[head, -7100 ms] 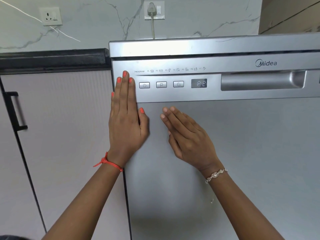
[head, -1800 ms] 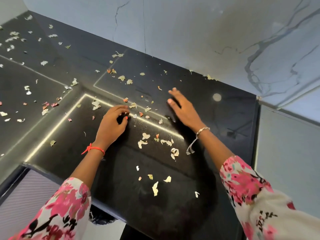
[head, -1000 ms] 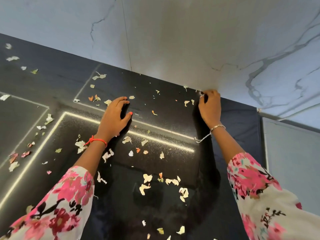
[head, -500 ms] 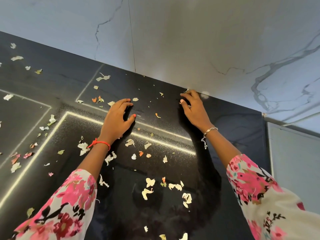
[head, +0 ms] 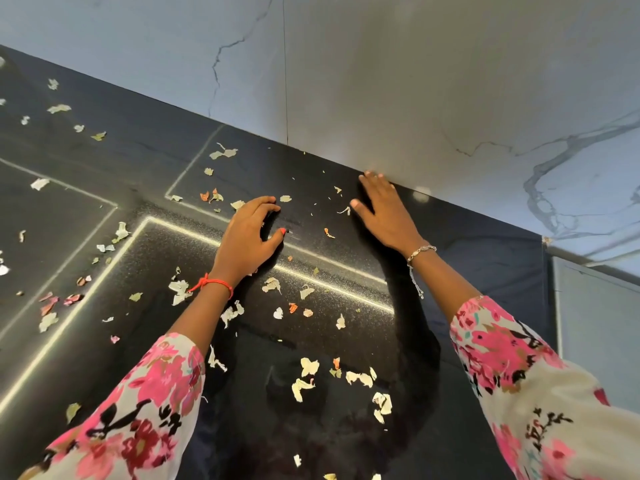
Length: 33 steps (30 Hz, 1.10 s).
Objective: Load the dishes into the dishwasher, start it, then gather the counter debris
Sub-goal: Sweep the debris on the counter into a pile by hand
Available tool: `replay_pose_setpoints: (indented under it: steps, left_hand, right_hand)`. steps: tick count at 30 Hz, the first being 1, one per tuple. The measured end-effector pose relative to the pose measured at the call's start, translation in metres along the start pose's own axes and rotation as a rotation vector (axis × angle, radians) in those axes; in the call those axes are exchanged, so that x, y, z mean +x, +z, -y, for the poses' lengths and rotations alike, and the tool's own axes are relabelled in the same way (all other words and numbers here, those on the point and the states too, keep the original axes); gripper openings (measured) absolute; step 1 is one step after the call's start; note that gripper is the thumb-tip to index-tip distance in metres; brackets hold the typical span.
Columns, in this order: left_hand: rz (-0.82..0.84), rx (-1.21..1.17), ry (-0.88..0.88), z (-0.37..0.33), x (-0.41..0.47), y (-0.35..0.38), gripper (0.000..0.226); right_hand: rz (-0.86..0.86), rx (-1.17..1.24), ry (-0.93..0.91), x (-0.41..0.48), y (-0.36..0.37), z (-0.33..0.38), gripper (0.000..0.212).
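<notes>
Several pale, orange and pink peel scraps [head: 309, 378] lie scattered over the glossy black counter [head: 478, 258]. My left hand [head: 249, 233] rests palm down on the counter with its fingers arched and fingertips touching the surface, holding nothing I can see; small scraps [head: 211, 196] lie just beyond its fingers. My right hand [head: 384, 213] lies flat on the counter with straight fingers, their tips at the foot of the marble wall [head: 433, 98]. A tiny scrap [head: 329, 233] sits between the two hands.
More scraps [head: 59, 108] spread across the counter's left part. At the right, the counter ends at a grey surface [head: 595, 323]. The counter's front edge is out of frame below my floral sleeves.
My right hand, curled at the wall's foot a second ago, slid left and now lies flat with its fingers straight at the wall. My left hand has stayed put.
</notes>
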<state>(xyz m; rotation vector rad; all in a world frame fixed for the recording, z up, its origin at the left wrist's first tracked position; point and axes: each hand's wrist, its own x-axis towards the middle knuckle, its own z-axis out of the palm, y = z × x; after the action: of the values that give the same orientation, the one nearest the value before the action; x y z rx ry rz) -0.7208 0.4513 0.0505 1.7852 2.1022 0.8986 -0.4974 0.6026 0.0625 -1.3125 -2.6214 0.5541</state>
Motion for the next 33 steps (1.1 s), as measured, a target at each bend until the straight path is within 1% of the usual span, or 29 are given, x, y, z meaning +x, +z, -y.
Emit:
replay_pose_setpoints:
  steps: [2,4,5,6,8,10,12,15,17,18,20,21,23,25,27,29,30,31,33]
  left_hand:
    - [0.006,-0.026,-0.012,0.000,-0.001,-0.001,0.039]
    - [0.013,-0.107,-0.038,0.000,-0.002,-0.002,0.038]
    - [0.014,-0.173,-0.056,-0.001,-0.002,-0.004,0.038]
    - [0.007,-0.246,-0.080,-0.002,-0.003,-0.006,0.038]
    - [-0.036,-0.354,-0.129,-0.003,-0.002,-0.010,0.039]
    - [-0.080,-0.379,-0.162,-0.003,-0.001,-0.015,0.033]
    - [-0.093,-0.344,-0.177,0.000,0.001,-0.020,0.031]
    - [-0.083,-0.250,-0.198,0.010,0.006,-0.028,0.031]
    - [-0.067,-0.183,-0.199,0.022,0.009,-0.034,0.033]
    - [-0.062,-0.153,-0.195,0.029,0.010,-0.037,0.034]
    - [-0.053,-0.101,-0.189,0.041,0.011,-0.041,0.036]
    - [-0.051,-0.078,-0.193,0.046,0.011,-0.044,0.036]
    - [-0.039,-0.053,-0.202,0.053,0.012,-0.047,0.037]
    - [-0.025,-0.048,-0.198,0.056,0.011,-0.048,0.037]
    - [-0.033,-0.037,-0.189,0.058,0.009,-0.047,0.037]
    - [-0.059,-0.031,-0.187,0.059,0.009,-0.047,0.038]
    - [-0.071,-0.035,-0.187,0.060,0.010,-0.047,0.038]
    - [-0.081,-0.042,-0.185,0.061,0.010,-0.047,0.037]
    - [-0.096,-0.048,-0.180,0.061,0.010,-0.046,0.037]
  right_hand:
    - [0.081,-0.130,-0.016,-0.006,0.012,0.015,0.069]
    - [0.103,-0.124,-0.092,-0.020,0.020,0.035,0.077]
    - [0.135,-0.090,-0.169,-0.028,0.022,0.046,0.079]
    - [0.182,-0.033,-0.255,-0.034,0.023,0.056,0.077]
    - [0.255,0.097,-0.368,-0.033,0.017,0.071,0.064]
    - [0.195,0.130,-0.335,-0.012,0.011,0.073,0.057]
    - [0.121,0.081,-0.216,0.019,0.007,0.066,0.059]
    - [0.171,-0.065,-0.095,0.044,0.017,0.060,0.070]
    - [0.170,-0.137,-0.138,0.038,0.028,0.068,0.074]
    - [0.172,-0.111,-0.209,0.031,0.032,0.074,0.072]
    - [0.214,0.058,-0.344,0.019,0.035,0.083,0.063]
    - [0.221,0.136,-0.370,0.020,0.034,0.087,0.058]
    - [0.148,0.161,-0.349,0.038,0.029,0.089,0.053]
    - [0.090,0.084,-0.272,0.064,0.025,0.085,0.054]
    - [0.093,-0.001,-0.222,0.087,0.023,0.080,0.056]
    - [0.126,-0.050,-0.224,0.095,0.028,0.078,0.057]
    - [0.139,-0.039,-0.234,0.094,0.032,0.078,0.057]
    - [0.131,0.033,-0.240,0.089,0.034,0.080,0.056]
    - [0.018,0.312,-0.256,0.078,0.034,0.086,0.042]
